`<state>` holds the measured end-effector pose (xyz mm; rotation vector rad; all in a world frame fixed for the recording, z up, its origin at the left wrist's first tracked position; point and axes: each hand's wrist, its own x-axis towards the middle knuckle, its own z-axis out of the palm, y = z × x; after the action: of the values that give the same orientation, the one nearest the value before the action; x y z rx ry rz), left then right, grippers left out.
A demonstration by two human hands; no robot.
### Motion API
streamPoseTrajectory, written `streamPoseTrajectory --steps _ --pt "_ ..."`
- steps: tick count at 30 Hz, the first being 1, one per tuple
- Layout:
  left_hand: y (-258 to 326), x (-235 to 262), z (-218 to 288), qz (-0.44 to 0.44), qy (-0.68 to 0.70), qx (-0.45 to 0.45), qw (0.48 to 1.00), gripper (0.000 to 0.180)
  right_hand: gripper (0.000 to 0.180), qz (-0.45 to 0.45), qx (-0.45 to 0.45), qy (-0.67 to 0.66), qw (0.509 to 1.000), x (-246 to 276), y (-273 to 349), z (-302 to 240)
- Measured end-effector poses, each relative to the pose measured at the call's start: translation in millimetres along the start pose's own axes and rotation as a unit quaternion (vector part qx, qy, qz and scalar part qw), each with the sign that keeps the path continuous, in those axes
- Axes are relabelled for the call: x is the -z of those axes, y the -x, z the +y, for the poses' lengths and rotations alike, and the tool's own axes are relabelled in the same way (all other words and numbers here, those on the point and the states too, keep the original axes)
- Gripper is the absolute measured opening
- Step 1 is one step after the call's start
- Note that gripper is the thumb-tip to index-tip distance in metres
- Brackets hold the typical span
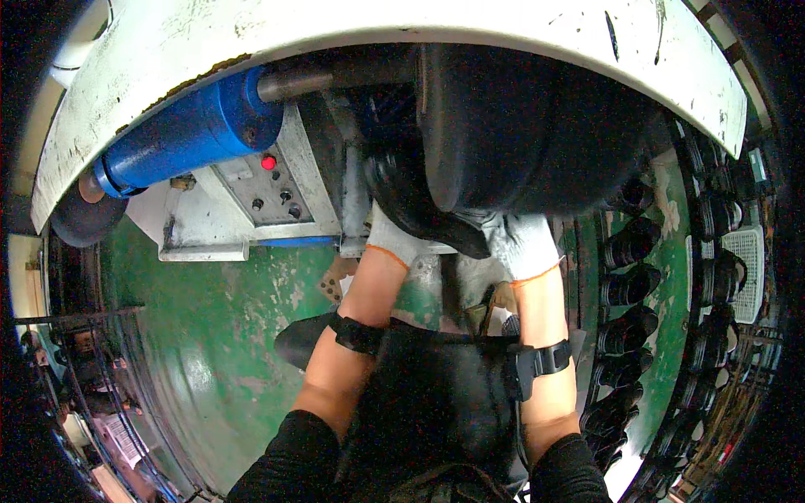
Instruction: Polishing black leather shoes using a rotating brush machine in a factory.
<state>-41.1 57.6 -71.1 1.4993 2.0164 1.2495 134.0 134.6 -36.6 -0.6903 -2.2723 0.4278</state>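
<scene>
A glossy black shoe (pixel 417 201) is held at the underside of a large dark roller-like wheel (pixel 520 134), its narrow end pointing down and right. My left hand (pixel 392 233), in a white knit glove with an orange cuff edge, is closed on the shoe's left side; its fingers are mostly hidden behind it. From the right, my right hand (pixel 524 245), gloved the same way, grips the shoe near its narrow end, its fingertips lost in the wheel's shadow. Whether the shoe touches the wheel, I cannot tell.
A scuffed white hood (pixel 386 21) curves over the wheel. At left, a blue cylindrical housing (pixel 193 126) carries the shaft, above a control panel (pixel 272 189) with a red button. Racks of black shoes (pixel 629 285) line the right, near a white basket (pixel 744 272). The floor (pixel 201 360) is worn green.
</scene>
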Motion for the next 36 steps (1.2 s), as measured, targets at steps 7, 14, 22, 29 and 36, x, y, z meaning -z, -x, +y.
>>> streamPoseTrajectory --steps 7,14,22,29,36 --pt "-8 12 3 0.082 0.640 0.116 0.755 0.050 0.026 -0.041 0.235 0.364 0.900 -8 -2 -17" --pt "-11 35 25 0.122 0.796 0.147 0.574 0.058 0.026 -0.263 -0.045 0.284 0.921 -24 -17 -45" --pt "-11 17 54 0.075 0.790 0.233 0.562 0.055 0.033 -0.044 -0.001 0.336 0.941 3 -31 -53" --pt "-6 -58 47 0.046 0.818 0.252 0.515 0.049 0.037 -0.096 0.023 0.486 0.869 46 -15 -13" --pt "-8 -111 11 0.001 0.759 0.145 0.635 0.049 0.035 -0.406 -0.283 0.403 0.770 50 -18 22"
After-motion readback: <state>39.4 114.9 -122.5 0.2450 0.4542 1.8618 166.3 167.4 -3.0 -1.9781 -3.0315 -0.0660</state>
